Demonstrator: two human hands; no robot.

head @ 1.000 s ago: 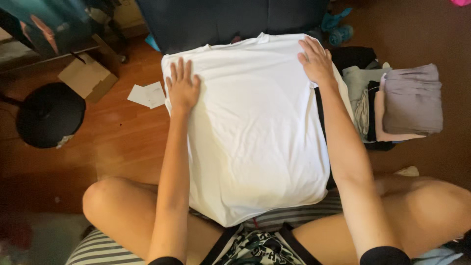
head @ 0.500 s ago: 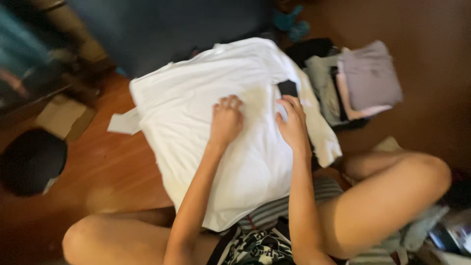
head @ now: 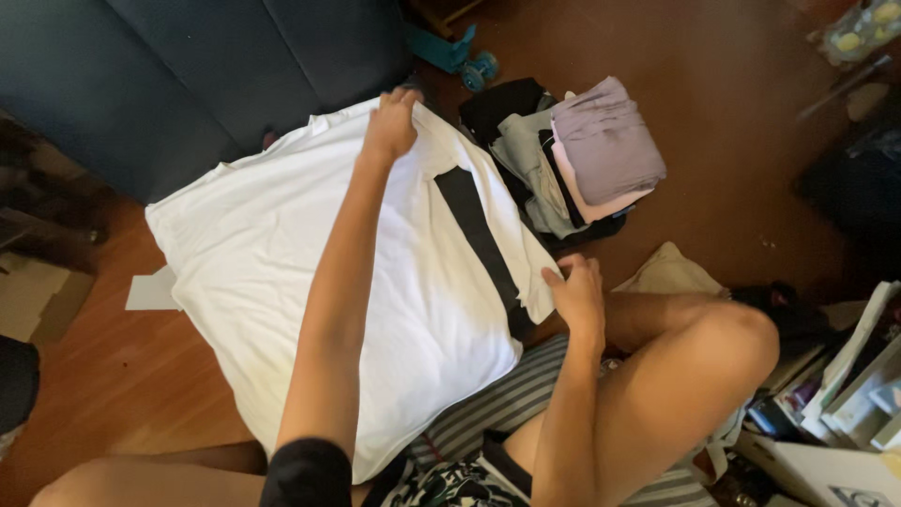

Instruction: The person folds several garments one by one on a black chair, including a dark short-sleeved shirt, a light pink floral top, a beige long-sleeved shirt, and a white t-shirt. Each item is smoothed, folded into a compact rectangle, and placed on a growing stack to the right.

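1. White cloth fills the middle: a shirt point(head: 272, 272) lies spread flat over a striped cushion point(head: 511, 404) and the wood floor point(head: 103, 394), its far edge against a dark blue couch point(head: 188, 75).
2. The left hand point(head: 390, 122) is closed on the shirt's far edge, near the collar end, fingers curled around the fabric.
3. The right hand point(head: 574, 293) pinches the shirt's near right corner; thumb and fingers are bent onto the cloth.
4. Between the two hands a narrow flap of the shirt's right side lies apart from the main body, and a black strip point(head: 481, 246) shows in the gap, running from far to near.
5. Right of the shirt, on brown carpet point(head: 732, 122), sits a pile of folded clothes point(head: 582, 160): grey-purple on top, pink, pale green and black beneath.
6. A white paper point(head: 150, 291) lies on the floor, touching the shirt's left edge.
7. The person's bare knee point(head: 723, 347) rises just right of the right hand.
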